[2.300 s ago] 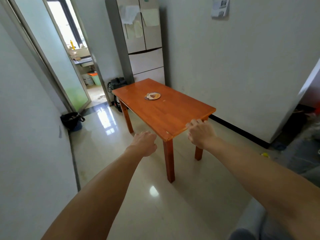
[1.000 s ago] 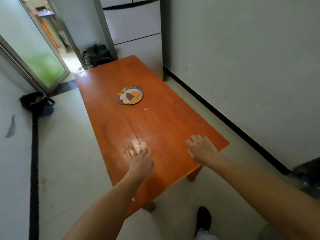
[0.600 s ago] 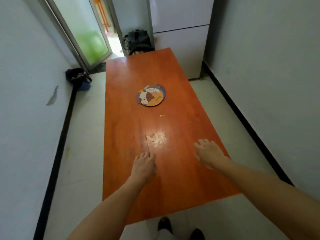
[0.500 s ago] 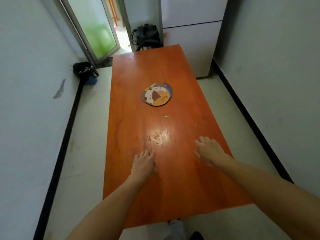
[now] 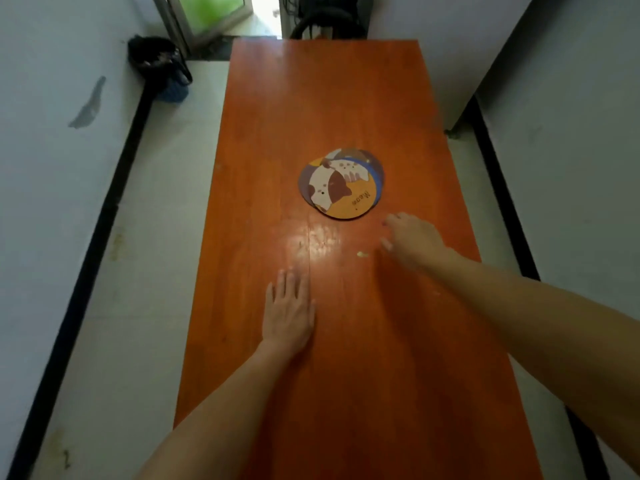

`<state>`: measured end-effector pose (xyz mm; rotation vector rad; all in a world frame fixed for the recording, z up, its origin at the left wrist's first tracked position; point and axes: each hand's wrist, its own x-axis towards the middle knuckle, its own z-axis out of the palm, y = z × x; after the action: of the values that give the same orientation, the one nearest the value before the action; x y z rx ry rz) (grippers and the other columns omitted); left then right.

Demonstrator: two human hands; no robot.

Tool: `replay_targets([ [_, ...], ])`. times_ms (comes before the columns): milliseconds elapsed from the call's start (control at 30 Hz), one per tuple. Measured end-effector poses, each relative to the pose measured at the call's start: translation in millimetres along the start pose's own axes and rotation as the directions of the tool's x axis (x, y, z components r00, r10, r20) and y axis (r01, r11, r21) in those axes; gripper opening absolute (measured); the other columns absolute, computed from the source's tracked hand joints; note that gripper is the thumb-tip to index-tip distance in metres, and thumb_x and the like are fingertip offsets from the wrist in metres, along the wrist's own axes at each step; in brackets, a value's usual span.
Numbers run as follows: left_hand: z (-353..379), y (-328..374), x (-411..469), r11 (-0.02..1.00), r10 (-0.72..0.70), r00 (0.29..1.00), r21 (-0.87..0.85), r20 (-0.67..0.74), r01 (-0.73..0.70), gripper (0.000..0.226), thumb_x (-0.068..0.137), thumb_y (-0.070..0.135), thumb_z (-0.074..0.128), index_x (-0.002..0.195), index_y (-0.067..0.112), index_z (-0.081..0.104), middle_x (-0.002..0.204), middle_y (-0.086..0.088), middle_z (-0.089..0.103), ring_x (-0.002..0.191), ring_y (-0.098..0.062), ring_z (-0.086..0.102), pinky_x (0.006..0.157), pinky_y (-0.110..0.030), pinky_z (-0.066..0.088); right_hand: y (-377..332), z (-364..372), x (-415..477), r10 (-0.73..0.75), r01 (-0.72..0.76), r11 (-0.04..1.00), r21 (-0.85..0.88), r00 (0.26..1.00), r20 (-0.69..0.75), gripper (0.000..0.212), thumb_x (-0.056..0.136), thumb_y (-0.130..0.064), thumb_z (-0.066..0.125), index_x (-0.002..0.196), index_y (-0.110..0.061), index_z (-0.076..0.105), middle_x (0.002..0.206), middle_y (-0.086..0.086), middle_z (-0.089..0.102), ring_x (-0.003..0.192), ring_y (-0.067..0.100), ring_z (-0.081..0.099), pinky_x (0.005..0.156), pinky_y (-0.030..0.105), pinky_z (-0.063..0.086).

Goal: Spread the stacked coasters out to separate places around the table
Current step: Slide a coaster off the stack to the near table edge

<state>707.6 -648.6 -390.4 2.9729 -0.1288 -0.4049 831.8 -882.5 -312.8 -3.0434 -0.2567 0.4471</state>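
Observation:
A loose stack of round coasters [image 5: 341, 183] lies near the middle of the orange wooden table [image 5: 329, 98]; the top one shows a cartoon cat on orange. My right hand [image 5: 412, 239] hovers just below and right of the stack, fingers apart, a small gap short of its edge and holding nothing. My left hand [image 5: 287, 311] lies flat on the tabletop nearer to me, fingers extended, well clear of the coasters.
A small yellowish crumb [image 5: 362, 253] sits on the table beside my right hand. White walls stand on both sides of the table. A black bag [image 5: 157, 64] lies on the floor at the far left by a doorway. A white cabinet [image 5: 450, 46] stands at the far right.
I have come closer over the table. My right hand has reached forward to the edge of the coaster stack. My left hand has flattened on the tabletop.

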Motion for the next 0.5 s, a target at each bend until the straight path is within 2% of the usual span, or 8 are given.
replay_targets([
  [100, 21, -5, -3, 1.0, 0.001, 1.0, 0.002, -0.019, -0.001, 0.064, 0.097, 0.053, 0.007, 0.151, 0.018, 0.004, 0.159, -0.014, -0.005, 0.147, -0.031, -0.006, 0.119, -0.051, 0.002, -13, -1, 56, 0.037, -0.038, 0.997, 0.069, 0.999, 0.018, 0.039, 0.093, -0.035, 0.052, 0.127, -0.015, 0.049, 0.12, 0.014, 0.057, 0.106, 0.033, 0.056, 0.082, 0.045, 0.049],
  [200, 31, -6, -3, 0.999, 0.001, 0.997, -0.044, -0.073, -0.004, 0.066, 0.097, 0.053, 0.012, 0.151, 0.016, 0.008, 0.16, -0.014, 0.0, 0.147, -0.031, -0.003, 0.117, -0.052, 0.005, -26, 2, 101, 0.153, -0.15, 0.969, 0.199, 0.988, -0.002, 0.043, 0.091, -0.037, 0.056, 0.126, -0.013, 0.052, 0.122, 0.017, 0.056, 0.107, 0.037, 0.055, 0.08, 0.046, 0.05],
  [300, 35, -5, -1, 0.999, 0.001, 0.997, -0.049, -0.08, -0.005, 0.067, 0.097, 0.054, 0.017, 0.151, 0.016, 0.007, 0.16, -0.015, 0.0, 0.147, -0.03, -0.003, 0.116, -0.052, 0.005, -28, 11, 125, 0.35, -0.34, 0.884, 0.322, 0.936, 0.026, 0.061, 0.082, -0.049, 0.066, 0.129, -0.013, 0.049, 0.128, 0.016, 0.051, 0.113, 0.038, 0.052, 0.088, 0.047, 0.05],
  [367, 37, -6, -1, 0.999, -0.003, 0.998, -0.048, -0.069, 0.0, 0.068, 0.096, 0.053, 0.019, 0.151, 0.015, 0.007, 0.161, -0.015, -0.001, 0.147, -0.031, -0.004, 0.117, -0.053, 0.005, -26, 16, 132, 0.431, -0.417, 0.829, 0.374, 0.901, 0.048, 0.076, 0.073, -0.055, 0.074, 0.13, -0.013, 0.045, 0.132, 0.015, 0.046, 0.117, 0.037, 0.05, 0.092, 0.047, 0.047],
  [500, 40, -5, 0, 0.999, -0.007, 0.999, -0.035, -0.051, 0.005, 0.068, 0.096, 0.053, 0.019, 0.151, 0.015, 0.009, 0.16, -0.016, 0.0, 0.147, -0.031, -0.003, 0.117, -0.054, 0.006, -20, 21, 141, 0.534, -0.512, 0.686, 0.516, 0.837, 0.121, 0.084, 0.061, -0.051, 0.085, 0.125, -0.012, 0.046, 0.127, 0.011, 0.055, 0.114, 0.032, 0.054, 0.085, 0.042, 0.048],
])
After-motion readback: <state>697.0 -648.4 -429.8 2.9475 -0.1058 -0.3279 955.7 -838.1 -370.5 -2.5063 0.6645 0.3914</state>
